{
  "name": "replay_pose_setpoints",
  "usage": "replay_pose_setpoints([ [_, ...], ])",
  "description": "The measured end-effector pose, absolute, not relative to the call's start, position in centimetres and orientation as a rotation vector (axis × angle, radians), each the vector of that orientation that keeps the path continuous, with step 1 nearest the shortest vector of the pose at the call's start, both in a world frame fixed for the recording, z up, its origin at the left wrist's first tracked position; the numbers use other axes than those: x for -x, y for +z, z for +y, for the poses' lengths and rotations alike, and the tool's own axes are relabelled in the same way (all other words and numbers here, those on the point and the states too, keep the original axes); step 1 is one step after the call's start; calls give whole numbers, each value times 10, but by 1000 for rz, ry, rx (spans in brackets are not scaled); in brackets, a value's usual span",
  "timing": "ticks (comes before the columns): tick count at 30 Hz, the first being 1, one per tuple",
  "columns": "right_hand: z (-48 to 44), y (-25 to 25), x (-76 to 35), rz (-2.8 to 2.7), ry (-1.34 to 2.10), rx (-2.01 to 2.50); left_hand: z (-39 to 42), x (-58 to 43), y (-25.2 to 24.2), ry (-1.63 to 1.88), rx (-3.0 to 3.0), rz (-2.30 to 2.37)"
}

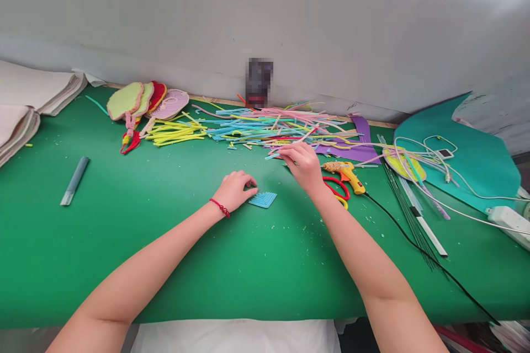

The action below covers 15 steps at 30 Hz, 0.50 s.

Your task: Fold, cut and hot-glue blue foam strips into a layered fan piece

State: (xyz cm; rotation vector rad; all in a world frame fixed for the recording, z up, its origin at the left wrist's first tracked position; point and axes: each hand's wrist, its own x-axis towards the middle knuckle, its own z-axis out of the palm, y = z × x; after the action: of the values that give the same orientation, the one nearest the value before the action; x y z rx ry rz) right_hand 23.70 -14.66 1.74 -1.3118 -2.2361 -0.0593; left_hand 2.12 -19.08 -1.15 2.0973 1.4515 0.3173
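Note:
A small light-blue panel (263, 199), made of nested angled rows of pipe cleaner, lies flat on the green table. My left hand (235, 190) rests at its upper left side, thumb and forefinger curved with a gap between them and fingertips at the panel's edge. Farther up and to the right, my right hand (301, 162) is closed in a pinch on a short blue pipe cleaner piece (271, 156). Just behind it spreads a heap of loose pipe cleaners (248, 124) in blue, pink and yellow. My right fingers partly cover the near edge of this heap.
Beside my right wrist are red-and-yellow-handled scissors (340, 187) and a yellow glue gun (345, 174), its black cord (397, 231) running right. A utility knife (75, 181) lies left. Fuzzy round pieces (126, 100) sit back left; a white power strip (509, 223) is far right.

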Motion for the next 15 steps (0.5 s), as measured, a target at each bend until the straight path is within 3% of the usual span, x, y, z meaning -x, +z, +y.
replay_pose_setpoints([
  [7, -197, 57, -248, -1979, 28, 1284, -207, -29, -4, 420, -2362, 1508],
  [15, -239, 12, -252, -1792, 472, 1576, -218, -10, -2, 493, -2326, 1564],
])
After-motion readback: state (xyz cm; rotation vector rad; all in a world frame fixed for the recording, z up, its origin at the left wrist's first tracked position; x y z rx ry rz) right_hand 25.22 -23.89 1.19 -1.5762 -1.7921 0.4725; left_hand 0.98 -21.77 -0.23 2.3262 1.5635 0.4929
